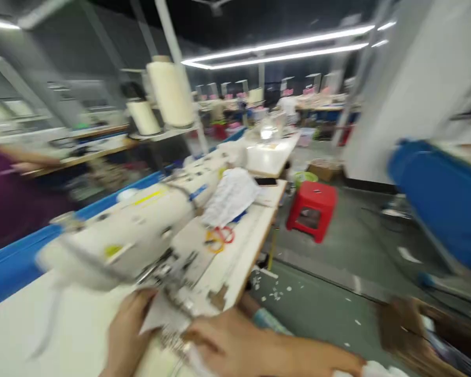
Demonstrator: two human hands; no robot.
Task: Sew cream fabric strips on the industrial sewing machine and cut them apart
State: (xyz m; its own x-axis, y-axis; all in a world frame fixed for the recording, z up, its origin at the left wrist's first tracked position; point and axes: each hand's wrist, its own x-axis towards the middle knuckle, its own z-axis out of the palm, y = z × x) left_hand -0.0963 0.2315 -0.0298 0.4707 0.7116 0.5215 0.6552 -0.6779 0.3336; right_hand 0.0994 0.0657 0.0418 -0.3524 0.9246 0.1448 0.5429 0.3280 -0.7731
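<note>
The picture is smeared by motion. A cream sewing machine [141, 225] lies across the white table [243, 251]. Both of my hands are at its needle end, near the bottom edge. My left hand [125, 330] rests on a small piece of white fabric [160, 314] beside the presser foot. My right hand [223, 340] lies over the same fabric from the right, fingers pressed down on it. How the fingers are set is blurred.
Scissors with red and yellow handles [220, 238] and a heap of white cloth [231, 196] lie farther along the table. Two thread cones [168, 94] stand behind. A red stool [312, 209] is on the floor right. A person in purple [11, 199] is at left.
</note>
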